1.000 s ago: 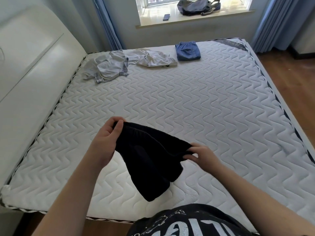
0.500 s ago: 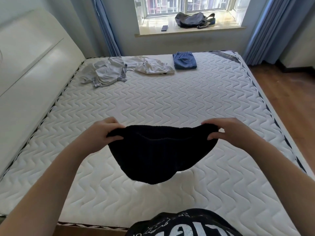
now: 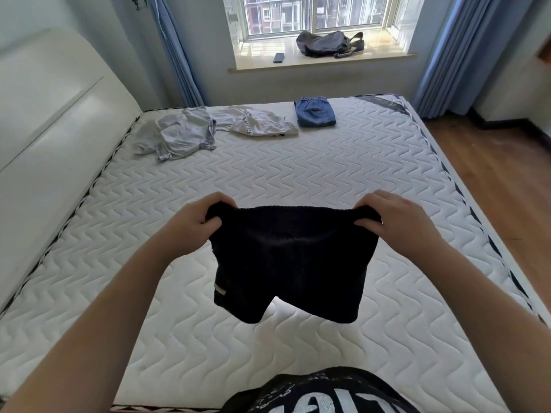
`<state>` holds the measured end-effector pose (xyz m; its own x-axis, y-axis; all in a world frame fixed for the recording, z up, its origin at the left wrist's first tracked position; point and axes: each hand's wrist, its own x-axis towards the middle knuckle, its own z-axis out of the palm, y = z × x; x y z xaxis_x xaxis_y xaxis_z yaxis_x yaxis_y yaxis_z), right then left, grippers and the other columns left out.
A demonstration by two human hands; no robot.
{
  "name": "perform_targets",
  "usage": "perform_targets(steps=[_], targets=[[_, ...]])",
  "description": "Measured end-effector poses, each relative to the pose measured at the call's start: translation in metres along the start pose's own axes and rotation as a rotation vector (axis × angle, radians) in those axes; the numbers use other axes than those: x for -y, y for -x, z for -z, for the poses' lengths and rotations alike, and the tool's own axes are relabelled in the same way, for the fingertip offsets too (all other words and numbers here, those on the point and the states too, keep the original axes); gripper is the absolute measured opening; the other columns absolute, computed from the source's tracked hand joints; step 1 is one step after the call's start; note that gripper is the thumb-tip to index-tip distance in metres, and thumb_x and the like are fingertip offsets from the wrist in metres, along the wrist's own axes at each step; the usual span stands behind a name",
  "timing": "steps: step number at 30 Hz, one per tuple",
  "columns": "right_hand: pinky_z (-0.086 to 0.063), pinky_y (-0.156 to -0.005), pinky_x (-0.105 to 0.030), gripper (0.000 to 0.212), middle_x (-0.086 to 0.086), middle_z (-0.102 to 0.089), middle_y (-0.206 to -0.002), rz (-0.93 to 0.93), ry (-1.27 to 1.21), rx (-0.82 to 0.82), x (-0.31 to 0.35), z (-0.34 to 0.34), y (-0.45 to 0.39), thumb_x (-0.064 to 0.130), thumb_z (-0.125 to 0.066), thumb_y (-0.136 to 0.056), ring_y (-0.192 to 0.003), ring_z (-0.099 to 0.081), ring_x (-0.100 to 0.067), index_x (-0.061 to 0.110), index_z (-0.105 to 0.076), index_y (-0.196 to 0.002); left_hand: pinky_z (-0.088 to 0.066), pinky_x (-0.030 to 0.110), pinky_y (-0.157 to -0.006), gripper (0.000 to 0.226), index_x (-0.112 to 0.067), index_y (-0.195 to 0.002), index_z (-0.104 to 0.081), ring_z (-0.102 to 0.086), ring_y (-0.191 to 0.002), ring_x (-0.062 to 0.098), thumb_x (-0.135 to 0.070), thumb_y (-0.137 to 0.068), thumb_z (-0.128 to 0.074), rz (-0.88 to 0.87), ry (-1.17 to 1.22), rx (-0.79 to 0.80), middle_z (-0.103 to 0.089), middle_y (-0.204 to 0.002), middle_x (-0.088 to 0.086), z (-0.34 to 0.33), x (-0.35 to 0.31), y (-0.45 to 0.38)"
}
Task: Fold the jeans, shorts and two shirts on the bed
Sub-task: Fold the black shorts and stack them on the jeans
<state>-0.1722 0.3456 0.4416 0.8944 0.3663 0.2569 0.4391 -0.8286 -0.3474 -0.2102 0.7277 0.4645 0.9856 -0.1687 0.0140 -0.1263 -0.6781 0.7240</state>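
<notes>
The left hand (image 3: 199, 222) and right hand (image 3: 393, 220) each pinch an end of the waistband of the black shorts (image 3: 293, 260), which hang spread out above the bed (image 3: 298, 180). At the bed's far edge lie two crumpled shirts, one grey (image 3: 179, 134) and one white (image 3: 256, 124), and the folded jeans (image 3: 314, 111). Beyond the bed, the windowsill (image 3: 322, 61) holds a bag (image 3: 325, 43) and a phone (image 3: 279, 57), with blue curtains (image 3: 438, 49) on both sides.

Home bedroom: bed (image 3: 298, 180), curtains (image 3: 441, 49), window (image 3: 316, 13).
</notes>
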Motion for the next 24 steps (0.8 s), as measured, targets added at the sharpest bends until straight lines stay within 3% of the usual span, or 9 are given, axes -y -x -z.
perform_targets(steps=[3, 8, 13, 16, 18, 21, 24], targets=[[-0.044, -0.088, -0.037, 0.020, -0.002, -0.060, -0.098, -0.096, -0.158, -0.119, 0.001, -0.006, -0.003, 0.009, -0.075, -0.081, -0.098, -0.055, -0.027, 0.016, -0.073, -0.100, -0.059, 0.041, -0.079, 0.044, -0.033, -0.100, -0.061, -0.067, -0.095, 0.015, -0.004, -0.072, -0.044, -0.046, 0.114, 0.073, -0.071, -0.104, -0.008, -0.006, -0.007, 0.002], [-0.047, -0.087, -0.018, 0.037, 0.005, -0.063, -0.098, -0.102, -0.557, -0.167, 0.014, -0.013, -0.009, -0.006, -0.071, -0.079, -0.093, -0.061, -0.008, 0.030, -0.072, -0.091, -0.052, 0.025, -0.085, 0.043, -0.031, -0.084, -0.062, -0.064, -0.109, 0.022, 0.009, -0.075, -0.048, -0.251, 0.157, 0.169, -0.069, -0.114, -0.004, -0.018, -0.022, -0.001], [-0.052, -0.092, -0.024, 0.045, 0.006, -0.073, -0.102, -0.152, -0.983, -0.221, 0.021, -0.014, -0.017, -0.014, -0.062, -0.081, -0.103, -0.067, -0.014, 0.030, -0.069, -0.087, -0.052, 0.031, -0.089, 0.037, -0.026, -0.080, -0.060, -0.065, -0.111, 0.028, 0.009, -0.084, -0.049, -0.259, 0.351, 0.224, -0.070, -0.119, 0.004, -0.021, -0.025, -0.005], [-0.053, -0.089, -0.027, 0.042, -0.001, -0.073, -0.105, -0.209, -1.242, -0.256, 0.016, -0.013, -0.024, -0.018, -0.056, -0.084, -0.102, -0.067, -0.020, 0.024, -0.064, -0.088, -0.052, 0.042, -0.082, 0.037, -0.021, -0.077, -0.058, -0.061, -0.102, 0.045, 0.013, -0.084, -0.045, -0.198, 0.627, 0.194, -0.072, -0.108, 0.016, -0.019, -0.025, -0.001], [-0.054, -0.082, -0.030, 0.042, -0.005, -0.071, -0.102, -0.269, -1.524, -0.198, 0.016, -0.011, -0.027, -0.021, -0.052, -0.085, -0.094, -0.067, -0.021, 0.020, -0.061, -0.090, -0.047, 0.050, -0.076, 0.038, -0.020, -0.076, -0.057, -0.057, -0.093, 0.050, 0.014, -0.079, -0.041, -0.161, 0.801, 0.204, -0.072, -0.101, 0.017, -0.017, -0.028, 0.002], [-0.056, -0.068, -0.024, 0.032, -0.004, -0.070, -0.090, -0.287, -1.784, -0.027, 0.028, -0.012, -0.028, -0.011, -0.056, -0.081, -0.077, -0.067, -0.016, 0.019, -0.061, -0.090, -0.031, 0.068, -0.078, 0.042, -0.018, -0.077, -0.056, -0.059, -0.095, 0.039, 0.017, -0.076, -0.034, -0.205, 0.913, 0.361, -0.072, -0.097, 0.015, -0.025, -0.042, 0.001], [-0.058, -0.069, -0.027, 0.036, -0.007, -0.070, -0.091, -0.333, -1.908, 0.077, 0.043, -0.016, -0.030, -0.007, -0.059, -0.075, -0.076, -0.067, -0.018, 0.025, -0.069, -0.088, -0.038, 0.055, -0.084, 0.042, -0.016, -0.084, -0.056, -0.062, -0.095, 0.035, 0.020, -0.077, -0.036, -0.300, 0.844, 0.521, -0.072, -0.092, 0.014, -0.040, -0.069, -0.002]])
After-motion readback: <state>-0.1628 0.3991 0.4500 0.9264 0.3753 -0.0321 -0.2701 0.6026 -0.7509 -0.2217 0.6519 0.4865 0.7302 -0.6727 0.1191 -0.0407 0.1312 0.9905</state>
